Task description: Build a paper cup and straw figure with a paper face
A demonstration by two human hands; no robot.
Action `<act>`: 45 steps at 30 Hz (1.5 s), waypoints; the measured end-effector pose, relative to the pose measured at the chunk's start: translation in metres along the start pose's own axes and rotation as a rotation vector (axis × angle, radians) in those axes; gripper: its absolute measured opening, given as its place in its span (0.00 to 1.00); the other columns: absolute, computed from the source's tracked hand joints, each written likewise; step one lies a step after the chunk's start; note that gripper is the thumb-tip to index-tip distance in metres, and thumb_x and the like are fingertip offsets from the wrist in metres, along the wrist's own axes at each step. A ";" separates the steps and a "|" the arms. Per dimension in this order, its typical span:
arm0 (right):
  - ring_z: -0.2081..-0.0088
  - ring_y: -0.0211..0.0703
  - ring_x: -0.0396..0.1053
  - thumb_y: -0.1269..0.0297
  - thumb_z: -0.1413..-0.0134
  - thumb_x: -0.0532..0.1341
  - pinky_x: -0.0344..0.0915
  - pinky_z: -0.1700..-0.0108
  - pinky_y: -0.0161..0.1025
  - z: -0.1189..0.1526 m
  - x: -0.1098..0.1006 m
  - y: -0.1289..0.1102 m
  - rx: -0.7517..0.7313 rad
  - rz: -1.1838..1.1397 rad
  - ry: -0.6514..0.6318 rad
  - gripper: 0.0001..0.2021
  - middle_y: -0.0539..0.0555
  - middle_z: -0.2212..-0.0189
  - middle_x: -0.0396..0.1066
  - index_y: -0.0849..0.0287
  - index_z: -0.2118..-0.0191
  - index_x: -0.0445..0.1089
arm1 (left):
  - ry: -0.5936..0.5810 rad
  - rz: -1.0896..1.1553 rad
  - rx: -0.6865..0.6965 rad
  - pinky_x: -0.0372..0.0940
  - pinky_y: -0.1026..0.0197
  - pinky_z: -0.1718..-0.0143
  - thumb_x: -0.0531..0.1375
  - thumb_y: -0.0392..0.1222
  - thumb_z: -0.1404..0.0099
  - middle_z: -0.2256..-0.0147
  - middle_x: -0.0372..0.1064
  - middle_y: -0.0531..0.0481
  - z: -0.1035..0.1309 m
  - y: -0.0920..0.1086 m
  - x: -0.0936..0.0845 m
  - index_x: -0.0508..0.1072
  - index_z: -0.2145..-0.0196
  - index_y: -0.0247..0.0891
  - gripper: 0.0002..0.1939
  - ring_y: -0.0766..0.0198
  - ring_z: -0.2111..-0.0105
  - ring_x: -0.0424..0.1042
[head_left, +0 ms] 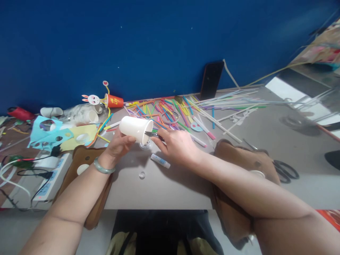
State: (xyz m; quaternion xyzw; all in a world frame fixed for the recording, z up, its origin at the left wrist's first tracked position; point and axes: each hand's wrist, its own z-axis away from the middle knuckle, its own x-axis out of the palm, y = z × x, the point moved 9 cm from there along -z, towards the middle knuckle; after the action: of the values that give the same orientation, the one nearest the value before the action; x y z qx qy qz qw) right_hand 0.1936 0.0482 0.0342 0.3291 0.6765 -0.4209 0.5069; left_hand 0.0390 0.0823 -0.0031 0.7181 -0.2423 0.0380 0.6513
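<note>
White, smooth-walled paper cup lies sideways above the bench, mouth rightward; I have the left hand gripping its base end and the right hand pinching a dark pointed tool at its rim. Nearer me, past a cylindrical glue stick, flat space reaches the straight front edge.

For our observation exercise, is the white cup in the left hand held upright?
No, the left hand holds the white cup on its side, its open mouth facing the right hand.
</note>
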 end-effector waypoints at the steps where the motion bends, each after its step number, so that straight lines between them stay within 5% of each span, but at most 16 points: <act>1: 0.68 0.46 0.72 0.50 0.30 0.47 0.44 0.71 0.39 0.000 0.000 0.000 0.000 -0.003 0.000 0.22 0.58 0.67 0.78 0.61 0.55 0.72 | 0.000 0.000 -0.002 0.73 0.57 0.59 0.74 0.41 0.53 0.60 0.78 0.50 0.000 0.000 0.000 0.71 0.47 0.47 0.35 0.55 0.58 0.78; 11: 0.69 0.45 0.71 0.49 0.30 0.47 0.43 0.71 0.39 0.000 0.000 0.000 -0.016 -0.012 0.007 0.22 0.56 0.68 0.77 0.60 0.55 0.72 | 0.040 -0.033 -0.007 0.74 0.50 0.59 0.74 0.45 0.54 0.61 0.79 0.49 0.000 -0.002 -0.004 0.72 0.49 0.49 0.34 0.49 0.57 0.78; 27: 0.72 0.40 0.67 0.48 0.32 0.50 0.45 0.70 0.36 -0.002 -0.009 0.010 -0.016 -0.207 0.218 0.21 0.53 0.70 0.75 0.59 0.61 0.71 | 0.109 0.023 0.012 0.73 0.59 0.61 0.74 0.43 0.56 0.56 0.78 0.47 -0.002 0.003 -0.012 0.72 0.46 0.45 0.38 0.52 0.56 0.78; 45: 0.71 0.44 0.70 0.47 0.31 0.47 0.42 0.71 0.38 -0.001 0.002 0.002 -0.004 -0.048 0.074 0.23 0.55 0.70 0.76 0.59 0.55 0.73 | 0.028 -0.041 0.014 0.73 0.52 0.58 0.75 0.46 0.56 0.56 0.78 0.45 -0.002 0.002 -0.002 0.72 0.48 0.45 0.37 0.49 0.56 0.78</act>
State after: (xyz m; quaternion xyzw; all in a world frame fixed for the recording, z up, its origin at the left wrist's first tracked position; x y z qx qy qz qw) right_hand 0.1947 0.0500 0.0318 0.3272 0.7032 -0.4190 0.4721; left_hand 0.0369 0.0844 -0.0015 0.7269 -0.2183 0.0365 0.6501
